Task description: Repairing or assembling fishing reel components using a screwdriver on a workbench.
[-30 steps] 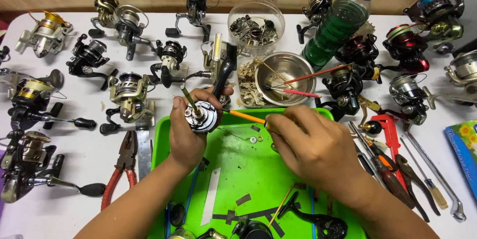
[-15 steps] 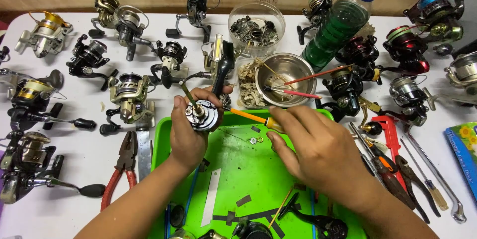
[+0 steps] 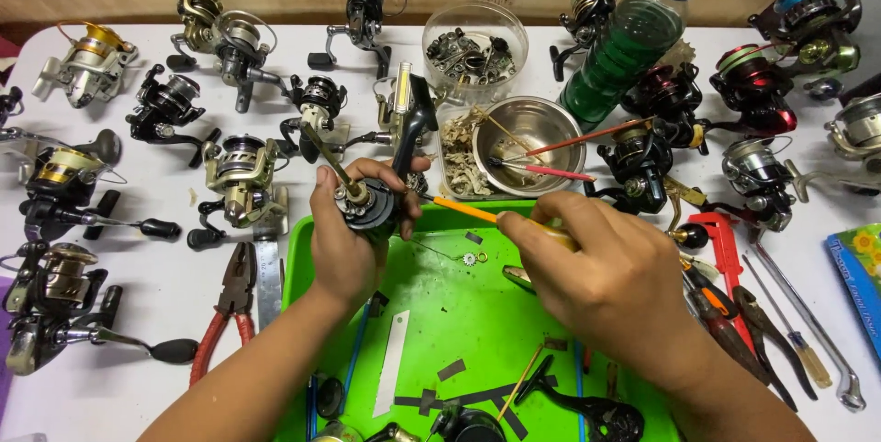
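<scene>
Left hand (image 3: 344, 240) clamped around a black reel body (image 3: 367, 208), raised over the green tray (image 3: 431, 304). Right hand (image 3: 596, 272) gripping an orange-handled tool (image 3: 473, 212), tip at the reel. Behind: steel bowl (image 3: 537, 130), green bottle (image 3: 629, 47), many reels across the white desk (image 3: 138, 313); red pliers (image 3: 225, 313) left.

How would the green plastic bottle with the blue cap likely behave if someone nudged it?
The green bottle looks tall and narrow, so it would probably tip rather than slide. Round-bodied, it would likely roll once down, perhaps into the steel bowl or the reels beside it. It seems mostly full, so fairly heavy.
</scene>
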